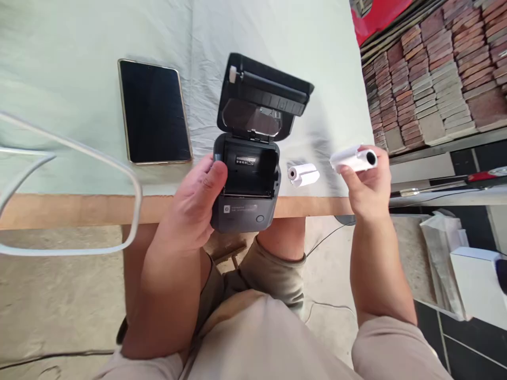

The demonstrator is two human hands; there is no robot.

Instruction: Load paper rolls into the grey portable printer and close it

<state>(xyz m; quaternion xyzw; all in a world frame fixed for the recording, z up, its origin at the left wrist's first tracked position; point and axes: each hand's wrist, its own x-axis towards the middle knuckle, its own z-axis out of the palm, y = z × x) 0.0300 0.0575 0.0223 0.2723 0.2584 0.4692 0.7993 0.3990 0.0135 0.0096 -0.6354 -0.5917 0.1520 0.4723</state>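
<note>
Black printer (245,184) overhanging table edge (79,208), gripped by left hand (196,206), right hand (366,184) clasping paper roll (354,159) beyond the edge

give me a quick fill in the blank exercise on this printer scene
1. The lid of the small black printer stands ____.
2. The right hand holds a paper ____.
3. The left hand grips the printer's ____ side.
4. The dark phone lies screen ____.

Missing words: open; roll; left; up

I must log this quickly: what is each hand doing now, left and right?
Left hand: closed on the printer, lid open.
Right hand: closed on a paper roll.
</note>
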